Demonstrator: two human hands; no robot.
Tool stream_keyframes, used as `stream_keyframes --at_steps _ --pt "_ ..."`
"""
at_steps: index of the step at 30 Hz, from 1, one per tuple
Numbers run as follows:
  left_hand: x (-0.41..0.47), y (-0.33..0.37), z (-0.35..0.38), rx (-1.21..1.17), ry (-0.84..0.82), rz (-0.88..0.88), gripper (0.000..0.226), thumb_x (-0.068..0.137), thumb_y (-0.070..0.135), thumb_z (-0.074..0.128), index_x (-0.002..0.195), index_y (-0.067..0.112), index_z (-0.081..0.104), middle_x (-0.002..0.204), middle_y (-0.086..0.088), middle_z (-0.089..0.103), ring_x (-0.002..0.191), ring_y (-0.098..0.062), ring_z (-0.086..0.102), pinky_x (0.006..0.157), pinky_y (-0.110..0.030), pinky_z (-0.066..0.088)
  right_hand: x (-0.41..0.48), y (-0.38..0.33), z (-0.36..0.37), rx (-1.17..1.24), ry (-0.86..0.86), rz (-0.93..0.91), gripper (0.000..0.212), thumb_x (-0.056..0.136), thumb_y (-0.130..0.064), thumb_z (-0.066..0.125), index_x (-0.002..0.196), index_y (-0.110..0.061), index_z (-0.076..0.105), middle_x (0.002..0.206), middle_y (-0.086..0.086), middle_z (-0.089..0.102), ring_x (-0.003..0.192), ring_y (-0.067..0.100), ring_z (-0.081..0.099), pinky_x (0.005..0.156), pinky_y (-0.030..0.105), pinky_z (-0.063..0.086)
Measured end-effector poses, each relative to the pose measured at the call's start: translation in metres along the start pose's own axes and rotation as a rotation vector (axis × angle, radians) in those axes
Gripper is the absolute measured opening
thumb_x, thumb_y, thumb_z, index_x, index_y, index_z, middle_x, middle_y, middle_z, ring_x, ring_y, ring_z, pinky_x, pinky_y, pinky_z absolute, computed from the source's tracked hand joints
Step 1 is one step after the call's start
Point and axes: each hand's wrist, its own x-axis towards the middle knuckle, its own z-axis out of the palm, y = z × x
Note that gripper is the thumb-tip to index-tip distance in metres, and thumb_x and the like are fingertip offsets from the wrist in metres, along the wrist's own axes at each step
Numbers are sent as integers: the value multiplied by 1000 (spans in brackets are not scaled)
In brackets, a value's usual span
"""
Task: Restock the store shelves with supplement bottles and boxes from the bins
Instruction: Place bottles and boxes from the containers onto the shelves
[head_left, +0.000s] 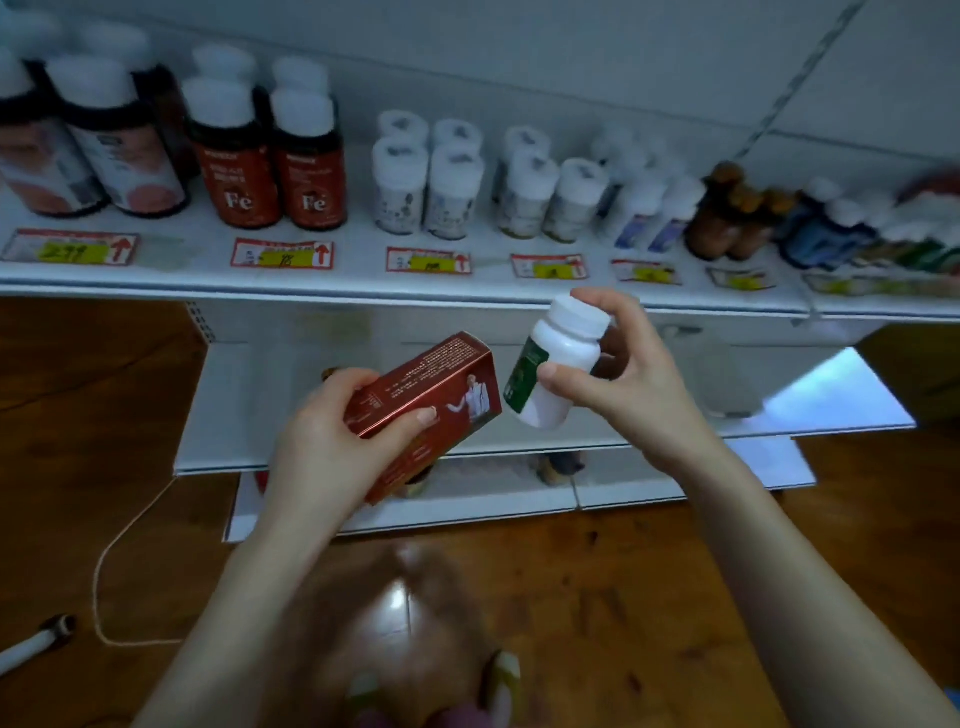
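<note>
The left grip (332, 431) is curled round the near end of a red box (431, 395), thumb across its side. The right grip (623, 384) pinches a white bottle (561, 358), which is tilted, with the thumb on its body and fingers by the cap. Both are held in the air just below the front edge of the top shelf (363, 286), and the box's far corner almost touches the bottle. With both grips full, neither can steady anything. Bottles stand crowded toward the shelf's right end, so pushing this one in may topple neighbours over the front edge. The box, held by one end, could swing into the bottle or slip.
</note>
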Motion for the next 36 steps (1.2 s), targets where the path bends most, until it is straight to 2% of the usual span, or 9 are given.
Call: stream_keyframes --at_steps 5,10,13,16,19,23,27,31,36 --pt "-5 62 36 -81 -49 104 43 65 41 79 98 34 52 86 24 53 80 1 54 74 -21 45 -10 -13 -76 -21 103 -39 47 72 -12 76 97 -35 42 100 -6 55 87 10 58 77 27 53" --pt "-16 114 87 -70 -25 171 40 63 39 81 95 33 56 83 22 56 82 -10 58 76 -28 44 -27 -6 -156 -160 226 -20 58 74 -29 75 121 -35 42 103 -21 46 94 10 55 69 24 53" --pt "-24 145 119 -70 -40 207 40 65 36 80 98 31 59 84 20 57 78 -1 57 71 -20 44 -35 0 -201 -219 239 13 39 77 -36 71 110 -31 51 94 -7 55 79 11 58 50 23 52" --pt "-28 174 152 -79 -70 250 40 66 38 79 99 31 58 83 25 53 77 7 52 66 -17 44 -39 8 -240 -373 240 32 40 75 -47 69 103 -26 48 87 -9 54 76 14 56 55 30 49" --pt "-31 199 181 -73 -104 273 43 66 38 79 103 26 60 83 23 53 77 3 53 72 -27 46 -46 17 -272 -429 267 78 44 77 -53 64 103 -24 44 84 -10 52 71 12 53 57 24 40" --pt "-29 225 213 -43 -127 330 47 67 37 78 108 23 61 89 14 56 81 -6 53 68 -19 40 -53 28 -309 -421 308 122 36 88 -51 48 106 -19 43 77 -3 52 57 12 51 39 15 37" --pt "-18 245 243 -10 -188 382 52 67 40 77 112 19 62 99 4 60 89 -14 57 75 -26 41 -54 42 -343 -418 375 145 41 96 -45 33 112 -9 46 69 -1 50 53 14 49 45 22 37" --pt "-4 266 276 3 -216 430 51 67 40 77 112 20 62 97 5 60 84 -10 54 67 -20 38 -49 58 -380 -487 402 177 28 96 -35 39 111 -12 47 80 -2 50 69 16 48 54 22 33" --pt "24 296 322 -22 -307 465 52 68 42 76 113 21 60 95 10 57 83 -6 54 72 -26 44 -37 72 -428 -520 409 209 29 90 -39 51 112 -19 53 106 -1 54 65 16 62 51 20 48"
